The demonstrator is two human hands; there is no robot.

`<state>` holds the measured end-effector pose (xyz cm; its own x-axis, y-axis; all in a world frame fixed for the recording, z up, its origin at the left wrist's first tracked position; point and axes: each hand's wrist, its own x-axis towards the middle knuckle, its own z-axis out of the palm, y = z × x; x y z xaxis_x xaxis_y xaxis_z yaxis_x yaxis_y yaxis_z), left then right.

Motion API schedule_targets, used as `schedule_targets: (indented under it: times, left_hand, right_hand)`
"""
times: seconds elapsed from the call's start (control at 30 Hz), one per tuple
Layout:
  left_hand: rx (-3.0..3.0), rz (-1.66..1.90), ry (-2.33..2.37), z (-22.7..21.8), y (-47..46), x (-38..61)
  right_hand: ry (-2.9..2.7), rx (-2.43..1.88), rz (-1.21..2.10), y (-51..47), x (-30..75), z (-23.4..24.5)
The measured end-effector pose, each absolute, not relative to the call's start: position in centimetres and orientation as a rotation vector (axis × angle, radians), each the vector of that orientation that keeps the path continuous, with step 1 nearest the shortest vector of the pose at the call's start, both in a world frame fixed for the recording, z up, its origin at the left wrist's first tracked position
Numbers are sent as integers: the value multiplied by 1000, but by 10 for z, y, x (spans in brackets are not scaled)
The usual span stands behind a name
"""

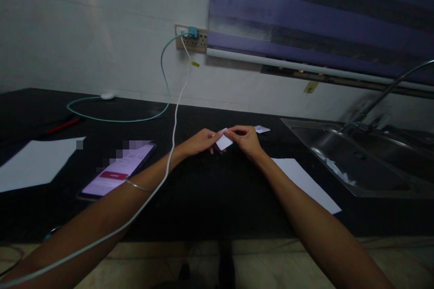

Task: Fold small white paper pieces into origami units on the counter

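A small folded piece of white paper (pixel 224 141) is held between both hands above the dark countertop (pixel 217 198). My left hand (pixel 200 141) pinches its left side, and my right hand (pixel 247 139) grips its upper right with thumb and fingers. Just behind my right hand lies another small white paper piece (pixel 262 129). Partly covered by my right forearm is a larger white sheet (pixel 305 183). Some of the fingers are hidden behind the folded paper.
A lit phone (pixel 118 169) and a white sheet (pixel 40 162) lie at left. The white cable (pixel 175 131) runs from the wall socket (pixel 191 38) across my left forearm. A teal cable (pixel 118 120) loops on the counter. At right is a metal sink (pixel 352 158) with a faucet (pixel 383 97).
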<state>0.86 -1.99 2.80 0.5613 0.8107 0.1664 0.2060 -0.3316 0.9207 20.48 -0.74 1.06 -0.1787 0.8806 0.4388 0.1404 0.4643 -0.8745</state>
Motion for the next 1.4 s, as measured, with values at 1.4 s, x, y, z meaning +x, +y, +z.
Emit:
schedule_targets:
  times: [1.4]
  left_hand:
    - [1560, 1167, 787, 22, -14, 6]
  right_hand:
    - [-1546, -873, 909, -7, 212, 17]
